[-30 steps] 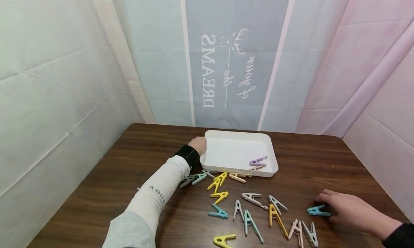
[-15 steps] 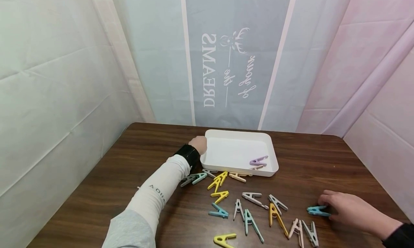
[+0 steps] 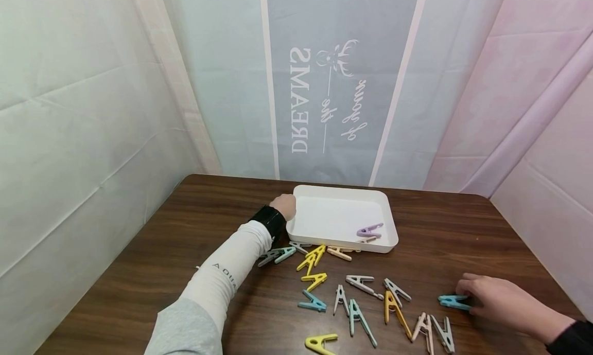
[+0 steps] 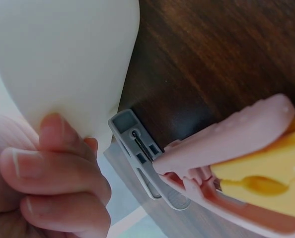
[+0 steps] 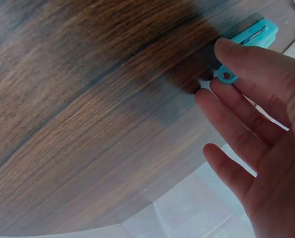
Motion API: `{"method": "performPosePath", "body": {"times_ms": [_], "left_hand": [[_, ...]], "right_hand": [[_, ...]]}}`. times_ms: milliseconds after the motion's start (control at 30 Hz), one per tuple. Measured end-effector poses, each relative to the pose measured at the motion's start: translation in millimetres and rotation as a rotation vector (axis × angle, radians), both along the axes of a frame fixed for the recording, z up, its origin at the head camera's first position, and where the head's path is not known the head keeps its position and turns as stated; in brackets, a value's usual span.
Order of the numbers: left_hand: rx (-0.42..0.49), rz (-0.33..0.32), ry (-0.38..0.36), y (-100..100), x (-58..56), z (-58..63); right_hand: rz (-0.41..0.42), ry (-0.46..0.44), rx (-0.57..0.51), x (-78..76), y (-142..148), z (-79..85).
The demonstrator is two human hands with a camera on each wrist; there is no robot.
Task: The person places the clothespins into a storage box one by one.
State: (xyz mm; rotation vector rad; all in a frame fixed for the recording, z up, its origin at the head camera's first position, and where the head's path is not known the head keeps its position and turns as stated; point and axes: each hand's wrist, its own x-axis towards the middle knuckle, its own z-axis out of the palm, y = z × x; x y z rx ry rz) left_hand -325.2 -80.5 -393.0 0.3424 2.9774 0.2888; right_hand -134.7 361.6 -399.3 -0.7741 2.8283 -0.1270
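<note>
My left hand (image 3: 284, 207) grips the left rim of a white tray (image 3: 341, 246). In the left wrist view its fingers (image 4: 63, 173) curl at the tray wall. Inside the tray lie a purple clothespin (image 3: 369, 231) and a pale pink one, partly hidden by the front wall. At the right of the table my right hand (image 3: 502, 301) pinches a turquoise clothespin (image 3: 453, 302) between thumb and fingers. In the right wrist view the thumb crosses the turquoise clothespin (image 5: 264, 35), its other fingers spread.
Several clothespins lie on the brown table (image 3: 208, 206), among them an orange one (image 3: 396, 314), a green one (image 3: 360, 321) and a yellow one (image 3: 320, 343). A grey clothespin (image 4: 137, 141) and a pink one (image 4: 227, 139) sit close by the left hand.
The turquoise clothespin's arms have come together as my right fingers moved slightly and squeezed it. My left hand and the tray have stayed put.
</note>
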Motion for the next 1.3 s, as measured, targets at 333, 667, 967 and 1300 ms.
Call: {"method": "performPosePath", "body": {"times_ms": [333, 667, 967, 1300], "left_hand": [[0.029, -0.025, 0.006, -3, 3.1, 1.4], [0.017, -0.022, 0.012, -4, -6.2, -10.6], [0.01, -0.017, 0.023, -4, -5.8, -8.2], [0.002, 0.008, -0.001, 0, -4.9, -6.7]], "right_hand": [[-0.025, 0.118, 0.019, -20.7, -14, 28.1], [0.073, 0.338, -0.065, -68.3, -51, 71.8], [0.048, 0.291, -0.099, -111.4, -87, 80.4], [0.035, 0.217, -0.008, -153.6, -122, 60.1]]}}
